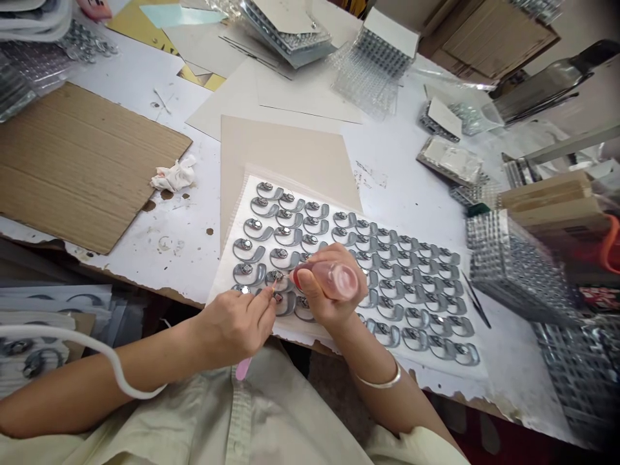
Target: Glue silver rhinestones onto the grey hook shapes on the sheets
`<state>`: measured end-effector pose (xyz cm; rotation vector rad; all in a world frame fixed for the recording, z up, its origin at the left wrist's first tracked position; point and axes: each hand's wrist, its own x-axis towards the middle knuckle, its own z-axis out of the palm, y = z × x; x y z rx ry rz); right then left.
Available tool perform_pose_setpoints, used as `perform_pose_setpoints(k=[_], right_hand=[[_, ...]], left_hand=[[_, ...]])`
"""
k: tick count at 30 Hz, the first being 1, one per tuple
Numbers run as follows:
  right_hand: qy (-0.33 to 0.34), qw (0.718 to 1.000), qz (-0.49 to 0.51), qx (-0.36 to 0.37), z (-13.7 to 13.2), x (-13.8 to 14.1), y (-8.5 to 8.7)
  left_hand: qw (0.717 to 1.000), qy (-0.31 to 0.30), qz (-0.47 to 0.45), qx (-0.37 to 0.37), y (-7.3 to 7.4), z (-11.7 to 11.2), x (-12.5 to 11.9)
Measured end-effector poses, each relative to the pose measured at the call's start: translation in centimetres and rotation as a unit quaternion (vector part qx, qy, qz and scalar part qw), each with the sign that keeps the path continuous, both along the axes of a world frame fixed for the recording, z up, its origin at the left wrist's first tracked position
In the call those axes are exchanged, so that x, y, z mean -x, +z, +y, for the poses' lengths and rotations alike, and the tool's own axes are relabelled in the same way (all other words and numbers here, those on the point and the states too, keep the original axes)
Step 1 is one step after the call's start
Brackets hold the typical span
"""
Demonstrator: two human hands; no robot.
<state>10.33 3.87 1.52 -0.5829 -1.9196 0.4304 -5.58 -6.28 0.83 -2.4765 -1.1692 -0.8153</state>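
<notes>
A white sheet (334, 330) carries rows of grey metal rings, each with a curled open band and a round dark setting. My right hand (334, 297) is wrapped round a small squeeze bottle (334, 278) with reddish contents, its narrow tip pointing left at a ring (277, 276) near the sheet's left side. My left hand (237, 326) is closed in a pinch round a thin pink-handled tool (243, 369). The handle's end sticks out below the palm, while the tool's tip is close to the same ring. My fingers hide most of the tool and some rings.
Beyond the sheet lies grey card (285, 148). Corrugated cardboard (82, 161) and crumpled tissue (174, 174) are at left. Black tweezers (477, 300) lie by the sheet's right edge. Bagged stacks of small shiny parts (516, 265) stand at right. The table's front edge (184, 296) is worn.
</notes>
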Motion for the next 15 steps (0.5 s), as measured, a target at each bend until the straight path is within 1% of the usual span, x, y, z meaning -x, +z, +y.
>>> perform_pose_setpoints(k=[10, 15], right_hand=[[-0.001, 1.000, 0.002, 0.004, -0.08, 0.10, 0.25], [0.012, 1.000, 0.020, 0.005, -0.02, 0.10, 0.20]], left_hand=[[1.000, -0.001, -0.011, 0.009, 0.00, 0.01, 0.03], [0.996, -0.022, -0.065, 0.053, 0.05, 0.38, 0.72]])
